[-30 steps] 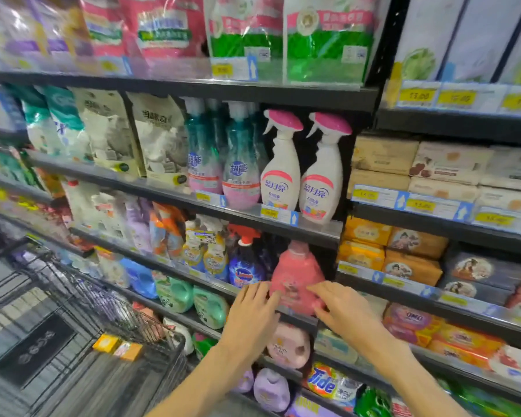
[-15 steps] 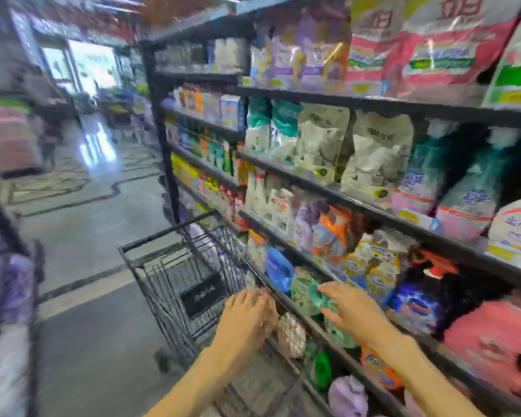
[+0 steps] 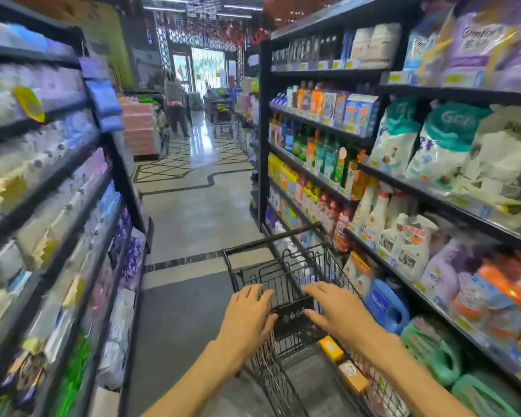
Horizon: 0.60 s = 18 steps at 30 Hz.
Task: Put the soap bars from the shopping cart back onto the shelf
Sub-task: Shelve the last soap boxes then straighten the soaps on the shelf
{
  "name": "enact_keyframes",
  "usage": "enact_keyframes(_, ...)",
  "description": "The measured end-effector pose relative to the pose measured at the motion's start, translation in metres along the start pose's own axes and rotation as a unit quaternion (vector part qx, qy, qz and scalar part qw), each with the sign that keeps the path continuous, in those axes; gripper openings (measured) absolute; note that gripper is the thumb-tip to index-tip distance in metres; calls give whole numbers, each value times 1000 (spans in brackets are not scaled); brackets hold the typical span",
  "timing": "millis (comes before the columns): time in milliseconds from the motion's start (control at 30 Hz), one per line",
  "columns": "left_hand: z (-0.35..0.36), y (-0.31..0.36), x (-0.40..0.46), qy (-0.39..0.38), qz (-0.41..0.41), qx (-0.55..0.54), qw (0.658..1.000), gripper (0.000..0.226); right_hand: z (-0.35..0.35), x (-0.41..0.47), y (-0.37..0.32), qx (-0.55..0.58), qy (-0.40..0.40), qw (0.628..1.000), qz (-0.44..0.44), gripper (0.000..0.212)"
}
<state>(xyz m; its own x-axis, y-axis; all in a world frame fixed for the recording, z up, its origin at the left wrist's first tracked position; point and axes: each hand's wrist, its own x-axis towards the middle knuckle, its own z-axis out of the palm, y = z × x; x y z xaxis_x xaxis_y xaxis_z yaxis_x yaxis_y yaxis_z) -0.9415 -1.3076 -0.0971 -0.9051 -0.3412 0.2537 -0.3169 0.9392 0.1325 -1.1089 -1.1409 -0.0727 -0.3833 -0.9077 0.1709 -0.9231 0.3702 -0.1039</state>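
A black wire shopping cart (image 3: 286, 267) stands in the aisle right below me, close against the right-hand shelf (image 3: 403, 188). Two yellow-orange soap bars lie on its floor near the right wall: one (image 3: 331, 348) farther in, another (image 3: 353, 377) nearer to me. My left hand (image 3: 247, 314) hovers over the cart's left side, fingers spread, holding nothing. My right hand (image 3: 337, 311) is stretched out over the cart's middle, also empty with fingers apart, just above the soap bars.
Shelves line both sides of a narrow aisle: detergent bags and bottles on the right, blurred packs on the left shelf (image 3: 57, 206). A blue jug (image 3: 385, 305) sits low beside the cart. A person (image 3: 175, 106) and another cart stand far down the aisle.
My view has swung left from the soap shelf to face down the aisle. Both hands left the shelf and now hang over the cart, still empty.
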Motion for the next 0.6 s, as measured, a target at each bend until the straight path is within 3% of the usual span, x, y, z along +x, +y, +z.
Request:
enact_keyframes(300,31,-80,135,-23,8,26,999,54,26,148,48,14,-8,1000,-8,56)
enact_keyframes(600,105,-43,281,-68,170,6,983,52,33,155,146,32,-39,980,194,58)
